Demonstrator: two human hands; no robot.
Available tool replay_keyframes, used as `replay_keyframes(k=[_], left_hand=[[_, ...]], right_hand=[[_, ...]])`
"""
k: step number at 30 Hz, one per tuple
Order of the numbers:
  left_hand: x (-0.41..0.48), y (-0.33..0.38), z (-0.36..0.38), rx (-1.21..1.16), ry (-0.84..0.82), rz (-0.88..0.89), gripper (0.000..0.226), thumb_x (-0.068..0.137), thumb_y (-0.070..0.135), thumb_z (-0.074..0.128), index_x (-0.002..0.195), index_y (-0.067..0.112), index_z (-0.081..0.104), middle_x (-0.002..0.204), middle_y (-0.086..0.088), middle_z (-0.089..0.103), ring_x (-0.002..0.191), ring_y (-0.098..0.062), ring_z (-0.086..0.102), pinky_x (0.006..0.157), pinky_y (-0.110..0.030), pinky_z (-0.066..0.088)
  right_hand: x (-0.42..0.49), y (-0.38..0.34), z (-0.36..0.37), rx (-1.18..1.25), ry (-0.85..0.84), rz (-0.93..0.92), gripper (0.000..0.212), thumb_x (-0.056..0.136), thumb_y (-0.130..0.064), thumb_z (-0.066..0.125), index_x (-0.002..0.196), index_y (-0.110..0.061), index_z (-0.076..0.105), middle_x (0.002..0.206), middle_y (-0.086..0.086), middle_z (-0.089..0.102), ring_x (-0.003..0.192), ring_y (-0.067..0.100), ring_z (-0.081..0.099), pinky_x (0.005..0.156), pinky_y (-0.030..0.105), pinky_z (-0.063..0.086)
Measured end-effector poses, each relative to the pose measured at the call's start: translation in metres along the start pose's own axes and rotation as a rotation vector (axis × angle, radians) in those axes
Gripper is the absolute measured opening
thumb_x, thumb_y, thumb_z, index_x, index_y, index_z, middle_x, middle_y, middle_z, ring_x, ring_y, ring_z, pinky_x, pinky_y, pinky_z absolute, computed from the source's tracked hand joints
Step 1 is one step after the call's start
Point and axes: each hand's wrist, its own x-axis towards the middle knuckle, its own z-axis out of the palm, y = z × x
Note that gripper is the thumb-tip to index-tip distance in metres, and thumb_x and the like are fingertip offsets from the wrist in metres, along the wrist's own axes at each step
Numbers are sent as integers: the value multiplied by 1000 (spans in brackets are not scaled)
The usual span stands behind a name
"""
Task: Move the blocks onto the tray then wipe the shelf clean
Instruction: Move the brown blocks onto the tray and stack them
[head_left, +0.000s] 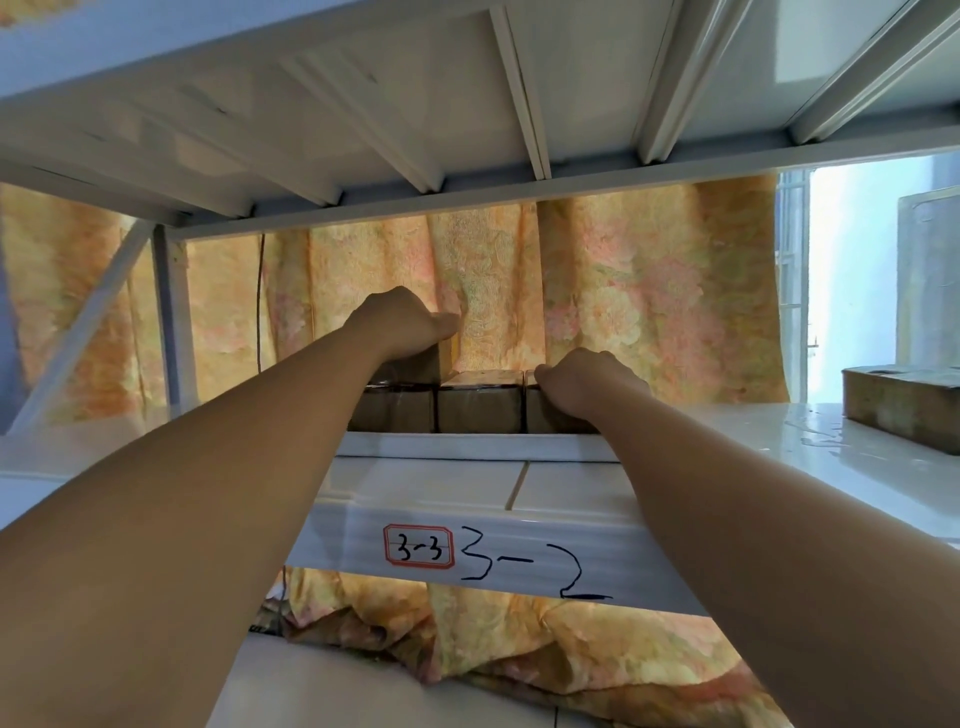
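Against the floral orange curtain (623, 291), brown cardboard blocks (478, 402) sit half-hidden on the white metal shelf (431, 488), left hand (402, 319) and right hand (587, 384) curled over separate ones.

This looks like a storeroom. The white metal shelf (467, 551) carries handwritten location codes, and a flowered curtain (623, 291) hangs behind the rack.

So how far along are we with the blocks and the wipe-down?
Early, it seems. The brown blocks sit in a row at the back of the white shelf; no tray is in view. In hand: the left hand rests on a higher block, the right hand on the rightmost one. Left: moving them all, then wiping; wet patches show at right.
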Motion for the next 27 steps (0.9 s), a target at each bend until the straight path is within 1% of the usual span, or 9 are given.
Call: replay_keyframes(k=[6, 8, 12, 16, 19, 21, 23, 25, 27], left_hand=[[6, -6, 7, 3, -33, -51, 56, 83, 53, 49, 103, 4, 65, 99, -11, 64, 85, -25, 56, 66, -30, 40], [7, -4, 8, 11, -8, -56, 58, 81, 56, 50, 102, 3, 64, 94, -10, 62, 84, -26, 56, 63, -29, 39], [6, -4, 11, 45, 85, -62, 60, 68, 63, 51, 89, 7, 64, 88, -9, 63, 81, -29, 60, 60, -28, 39], [5, -1, 8, 91, 12, -44, 56, 78, 57, 52, 96, 4, 62, 84, -8, 56, 78, -25, 54, 53, -27, 33], [6, -1, 6, 125, -15, -39, 58, 81, 55, 49, 102, 2, 62, 84, -8, 53, 78, -24, 51, 52, -28, 32], [5, -2, 7, 165, -43, -38, 64, 81, 59, 44, 104, 2, 62, 89, -10, 55, 82, -26, 52, 60, -29, 39], [3, -2, 10, 235, -46, -57, 69, 74, 66, 36, 102, 7, 62, 100, -13, 60, 93, -32, 55, 85, -40, 45], [1, 1, 11, 327, -33, -72, 63, 79, 63, 33, 105, 12, 60, 113, -15, 60, 107, -35, 51, 101, -51, 34], [-2, 5, 9, 403, -36, -80, 60, 89, 57, 31, 121, 12, 55, 130, -15, 51, 124, -36, 39, 105, -55, 23]], right_hand=[[1, 0, 0, -6, 9, 2, 54, 94, -47, 34, 134, -13, 46, 140, 14, 44, 116, 35, 52, 98, 47, 44], [1, -1, 0, -7, 10, 3, 53, 94, -46, 34, 133, -13, 47, 140, 14, 43, 116, 35, 52, 97, 46, 45], [0, 0, 0, -11, 18, 1, 53, 94, -46, 35, 134, -13, 46, 142, 14, 41, 117, 34, 51, 94, 44, 44], [0, -1, 0, -22, 19, -1, 53, 94, -46, 35, 134, -13, 46, 143, 14, 40, 117, 35, 51, 95, 44, 44], [0, 0, 0, -20, 18, -6, 53, 94, -46, 35, 135, -13, 45, 142, 14, 40, 115, 34, 52, 95, 44, 45], [0, 0, 0, -19, 20, -11, 53, 94, -45, 35, 134, -12, 45, 140, 14, 42, 114, 34, 52, 96, 45, 45], [1, 0, 0, -26, 24, -9, 54, 94, -46, 35, 135, -12, 45, 140, 14, 42, 114, 34, 52, 96, 46, 45], [1, 0, 0, -28, 20, -4, 55, 93, -46, 35, 136, -12, 43, 141, 15, 41, 115, 35, 52, 97, 47, 45], [2, 0, 1, -15, 20, 0, 57, 93, -48, 35, 136, -11, 44, 140, 15, 42, 115, 36, 52, 97, 48, 45]])
